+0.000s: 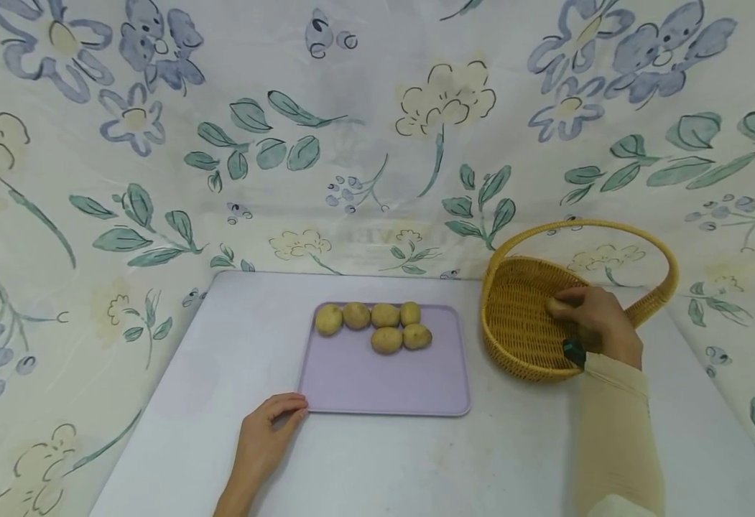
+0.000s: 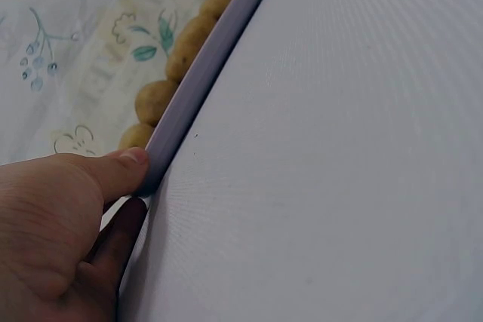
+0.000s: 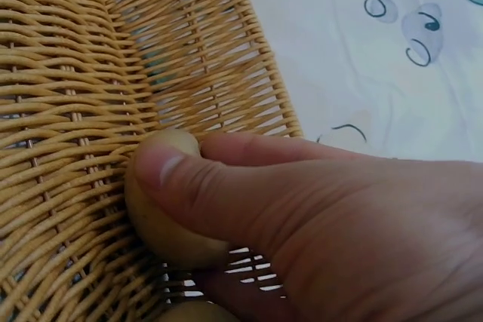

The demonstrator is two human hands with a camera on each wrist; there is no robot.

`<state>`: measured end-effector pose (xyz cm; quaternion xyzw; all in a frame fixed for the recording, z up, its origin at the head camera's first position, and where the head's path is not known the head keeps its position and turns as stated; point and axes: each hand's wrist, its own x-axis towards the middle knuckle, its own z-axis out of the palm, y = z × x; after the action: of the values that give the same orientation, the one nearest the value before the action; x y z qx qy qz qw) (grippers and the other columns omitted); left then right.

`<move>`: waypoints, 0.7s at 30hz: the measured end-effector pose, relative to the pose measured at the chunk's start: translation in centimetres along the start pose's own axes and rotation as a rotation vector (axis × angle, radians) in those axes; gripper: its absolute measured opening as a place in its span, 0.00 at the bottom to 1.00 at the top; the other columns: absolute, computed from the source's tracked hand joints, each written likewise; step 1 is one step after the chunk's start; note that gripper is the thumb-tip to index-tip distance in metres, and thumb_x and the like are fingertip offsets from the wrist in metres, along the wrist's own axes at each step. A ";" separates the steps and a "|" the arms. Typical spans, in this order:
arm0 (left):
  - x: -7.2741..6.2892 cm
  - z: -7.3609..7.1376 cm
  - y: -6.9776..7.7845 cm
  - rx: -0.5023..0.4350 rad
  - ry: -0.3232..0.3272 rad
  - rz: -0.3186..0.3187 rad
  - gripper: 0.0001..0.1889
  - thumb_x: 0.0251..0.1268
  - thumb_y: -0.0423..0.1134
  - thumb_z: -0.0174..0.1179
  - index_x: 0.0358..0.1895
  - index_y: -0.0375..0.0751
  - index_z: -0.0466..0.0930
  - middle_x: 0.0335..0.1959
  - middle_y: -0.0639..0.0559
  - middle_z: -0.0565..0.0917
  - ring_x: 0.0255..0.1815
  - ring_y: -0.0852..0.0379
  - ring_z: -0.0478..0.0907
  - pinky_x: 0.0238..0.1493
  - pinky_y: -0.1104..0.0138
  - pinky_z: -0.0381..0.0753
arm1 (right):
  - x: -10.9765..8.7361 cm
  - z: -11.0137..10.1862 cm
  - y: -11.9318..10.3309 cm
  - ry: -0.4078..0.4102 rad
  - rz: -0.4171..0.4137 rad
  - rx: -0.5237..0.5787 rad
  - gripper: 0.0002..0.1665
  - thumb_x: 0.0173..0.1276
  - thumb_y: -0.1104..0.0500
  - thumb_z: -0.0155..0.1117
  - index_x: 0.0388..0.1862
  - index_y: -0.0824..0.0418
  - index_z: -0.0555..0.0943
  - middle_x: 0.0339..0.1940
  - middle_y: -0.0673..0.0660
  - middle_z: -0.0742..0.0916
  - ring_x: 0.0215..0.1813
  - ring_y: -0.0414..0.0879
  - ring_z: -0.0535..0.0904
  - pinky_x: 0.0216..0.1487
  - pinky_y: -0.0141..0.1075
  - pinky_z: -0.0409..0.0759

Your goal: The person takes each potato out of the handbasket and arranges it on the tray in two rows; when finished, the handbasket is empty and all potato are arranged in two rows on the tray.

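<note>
Inside the wicker basket (image 1: 519, 337), my right hand (image 1: 600, 323) grips a potato (image 3: 170, 224), the thumb lying across its top. Part of a second potato (image 3: 196, 312) shows below it in the right wrist view. My left hand (image 1: 270, 431) pinches the near left corner of the lilac tray (image 1: 383, 391) between thumb and fingers; the thumb (image 2: 124, 171) lies on the rim. Several potatoes (image 1: 386, 340) sit in two rows toward the tray's far side. From the left wrist, only the tops of some potatoes (image 2: 155, 102) show above the rim.
The basket's tall arched handle (image 1: 584, 224) rises over my right hand. Tray and basket stand side by side on a white table (image 1: 235, 345). A floral cloth (image 1: 377, 179) hangs behind the table and along its sides.
</note>
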<state>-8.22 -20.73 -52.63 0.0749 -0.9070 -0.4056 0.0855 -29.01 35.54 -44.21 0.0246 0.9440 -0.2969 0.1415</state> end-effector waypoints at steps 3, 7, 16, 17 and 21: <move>0.1 0.1 0.0 0.013 -0.011 -0.002 0.08 0.61 0.36 0.73 0.41 0.55 0.91 0.50 0.61 0.89 0.59 0.53 0.85 0.63 0.72 0.79 | 0.2 0.0 0.1 0.002 0.004 -0.015 0.40 0.68 0.39 0.70 0.70 0.62 0.75 0.75 0.72 0.72 0.74 0.71 0.66 0.75 0.66 0.62; 0.1 0.1 0.0 0.010 -0.010 0.002 0.08 0.61 0.35 0.73 0.41 0.55 0.91 0.50 0.61 0.89 0.59 0.52 0.85 0.63 0.75 0.78 | 0.4 0.0 0.1 -0.009 -0.003 -0.019 0.39 0.69 0.42 0.70 0.70 0.62 0.75 0.75 0.72 0.71 0.74 0.72 0.65 0.74 0.67 0.63; 0.0 0.0 0.0 -0.017 -0.006 -0.005 0.08 0.61 0.35 0.73 0.40 0.54 0.91 0.50 0.59 0.89 0.59 0.51 0.84 0.58 0.94 0.61 | 0.8 0.6 0.0 -0.022 -0.031 -0.071 0.44 0.71 0.30 0.60 0.71 0.60 0.75 0.74 0.72 0.73 0.73 0.71 0.67 0.73 0.67 0.65; 0.0 0.0 0.0 -0.016 -0.007 -0.005 0.08 0.61 0.35 0.73 0.40 0.54 0.91 0.50 0.59 0.89 0.59 0.51 0.84 0.58 0.93 0.62 | 0.8 0.6 -0.1 -0.019 -0.043 -0.078 0.44 0.70 0.29 0.60 0.71 0.60 0.75 0.73 0.73 0.73 0.73 0.72 0.67 0.73 0.67 0.65; 0.0 0.0 0.0 -0.008 -0.018 -0.003 0.08 0.61 0.35 0.72 0.41 0.54 0.91 0.50 0.59 0.89 0.60 0.51 0.84 0.64 0.77 0.76 | 0.8 0.6 -0.5 -0.018 -0.048 -0.064 0.45 0.70 0.29 0.60 0.71 0.60 0.75 0.73 0.72 0.74 0.75 0.71 0.66 0.74 0.66 0.64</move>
<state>-8.21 -20.75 -52.67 0.0724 -0.9059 -0.4101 0.0769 -29.67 34.74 -44.64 -0.0052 0.9521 -0.2700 0.1437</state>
